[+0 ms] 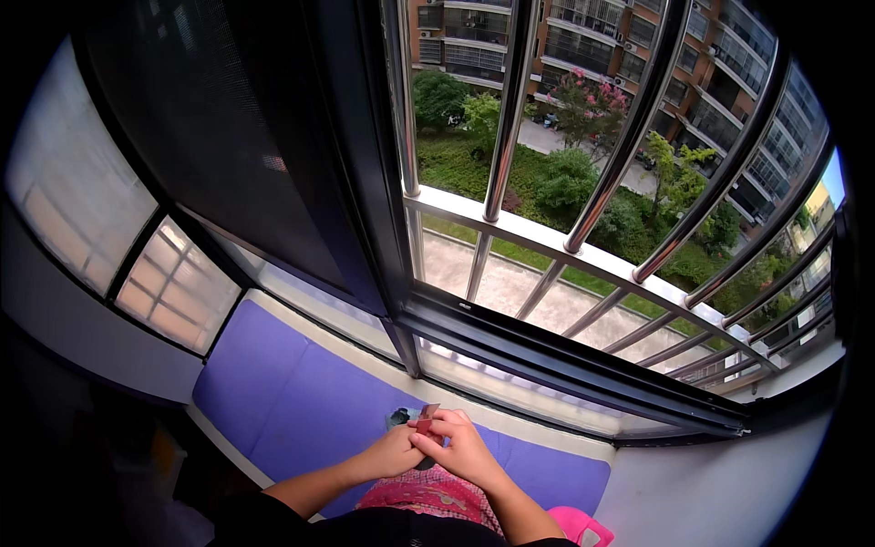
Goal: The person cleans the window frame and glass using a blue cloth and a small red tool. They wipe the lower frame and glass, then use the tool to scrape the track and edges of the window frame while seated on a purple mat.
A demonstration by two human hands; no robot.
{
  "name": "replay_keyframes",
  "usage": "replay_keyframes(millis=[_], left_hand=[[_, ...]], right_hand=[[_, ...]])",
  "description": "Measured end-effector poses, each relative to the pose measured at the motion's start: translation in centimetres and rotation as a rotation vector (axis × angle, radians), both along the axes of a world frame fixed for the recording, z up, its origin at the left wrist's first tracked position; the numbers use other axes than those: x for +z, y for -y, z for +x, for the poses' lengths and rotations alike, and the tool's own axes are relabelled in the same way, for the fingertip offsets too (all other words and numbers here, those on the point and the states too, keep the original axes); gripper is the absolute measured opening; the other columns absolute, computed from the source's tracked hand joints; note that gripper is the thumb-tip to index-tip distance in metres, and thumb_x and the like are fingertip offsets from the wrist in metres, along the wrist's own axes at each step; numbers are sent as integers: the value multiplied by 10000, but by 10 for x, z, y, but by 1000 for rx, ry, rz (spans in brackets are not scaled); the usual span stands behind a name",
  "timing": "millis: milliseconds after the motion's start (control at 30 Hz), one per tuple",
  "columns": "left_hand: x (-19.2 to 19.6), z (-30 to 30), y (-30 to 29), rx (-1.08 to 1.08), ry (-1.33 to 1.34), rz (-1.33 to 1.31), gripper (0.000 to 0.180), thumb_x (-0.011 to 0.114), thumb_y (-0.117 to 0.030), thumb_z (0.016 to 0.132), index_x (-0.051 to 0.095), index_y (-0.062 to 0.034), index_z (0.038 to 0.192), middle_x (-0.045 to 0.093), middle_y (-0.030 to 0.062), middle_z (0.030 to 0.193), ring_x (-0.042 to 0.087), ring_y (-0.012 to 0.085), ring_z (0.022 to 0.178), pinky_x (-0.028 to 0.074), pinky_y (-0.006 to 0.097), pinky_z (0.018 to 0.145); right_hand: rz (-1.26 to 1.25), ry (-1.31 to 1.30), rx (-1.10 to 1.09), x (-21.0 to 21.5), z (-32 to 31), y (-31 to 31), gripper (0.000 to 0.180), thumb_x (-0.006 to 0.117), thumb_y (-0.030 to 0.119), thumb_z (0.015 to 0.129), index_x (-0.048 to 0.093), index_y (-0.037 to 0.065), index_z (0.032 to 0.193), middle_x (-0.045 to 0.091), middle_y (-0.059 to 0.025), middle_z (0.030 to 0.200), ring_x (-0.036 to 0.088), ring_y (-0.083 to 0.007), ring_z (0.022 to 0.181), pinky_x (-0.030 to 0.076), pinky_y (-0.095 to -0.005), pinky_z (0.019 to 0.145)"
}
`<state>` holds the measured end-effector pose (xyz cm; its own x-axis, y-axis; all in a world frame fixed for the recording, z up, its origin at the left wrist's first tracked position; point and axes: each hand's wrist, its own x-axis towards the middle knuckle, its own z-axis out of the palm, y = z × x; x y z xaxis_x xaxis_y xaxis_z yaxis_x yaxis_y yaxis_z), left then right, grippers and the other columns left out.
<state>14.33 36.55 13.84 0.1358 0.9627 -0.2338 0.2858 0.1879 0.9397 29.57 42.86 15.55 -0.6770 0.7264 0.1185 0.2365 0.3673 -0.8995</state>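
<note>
Head view: both hands (394,453) (463,448) hold flat, reddish piece (424,426).

I'm watching through the left camera of a side-by-side pair on the person's head, and it is looking steeply down over the forearms (314,488) at the lower edge. The hands (465,449) are lying fairly near the lens, just below the middle, with the purple mat (351,383) spreading beneath. The wide fisheye is also facing out past the window bars (504,137) toward distant bushes (565,178), bending straight edges near its dark round rim.
</note>
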Motion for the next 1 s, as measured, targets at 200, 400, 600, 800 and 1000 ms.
replay_keyframes(millis=[200,400,600,800,1000], left_hand=[[-2,0,1,243,99,192,405,686,-273,780,580,-22,1079,612,116,1007,589,208,946,441,324,865],[-17,-34,15,372,225,-173,275,653,-129,807,600,-36,1061,603,79,983,574,140,899,477,272,779],[-37,-25,13,623,696,-311,213,532,-117,879,580,-36,1070,602,66,909,589,136,814,486,263,736],[-22,9,-11,617,542,-249,269,555,-114,877,522,-22,1127,615,64,913,602,123,785,484,259,714],[26,28,-63,544,-309,271,414,651,-54,791,504,-4,1175,620,133,963,621,202,836,481,307,746]], right_hand=[[-389,-554,-370,19,-5,-14,155,458,114,946,551,-8,963,619,-75,830,590,-90,703,461,-230,599],[239,151,-123,55,16,-102,283,468,149,933,490,26,1187,577,-182,928,561,-348,885,454,-380,776],[389,274,73,48,0,-147,164,564,169,857,596,101,1002,587,-142,811,588,-328,782,487,-406,697],[313,39,123,27,-24,-162,175,559,143,851,584,74,1009,602,-182,842,594,-357,778,488,-430,699],[408,285,152,30,-31,-164,152,562,163,854,602,102,987,597,-141,783,606,-331,696,502,-415,630]])
